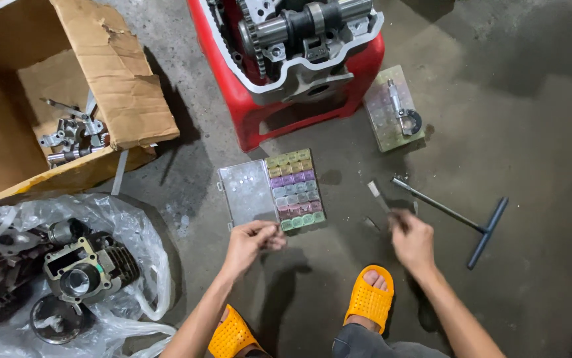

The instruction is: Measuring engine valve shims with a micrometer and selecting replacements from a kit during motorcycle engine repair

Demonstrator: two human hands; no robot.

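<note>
An open clear plastic organiser case (270, 190) lies on the concrete floor, its right half filled with rows of small coloured compartments. My left hand (249, 241) hovers just below the case's front edge, fingers pinched together; whether something tiny sits between them I cannot tell. My right hand (410, 240) is blurred, reaching down at a thin flat metal strip (378, 197) and small bits on the floor. A T-handle wrench (461, 219) lies just right of that hand.
A red plastic stool (365, 73) carries an engine cylinder head with camshaft (302, 33). A clear case with a micrometer (395, 116) lies right of it. A torn cardboard box (67, 99) holds metal parts. Engine cylinders (80, 268) rest on plastic sheeting. My orange sandals (369, 298) are below.
</note>
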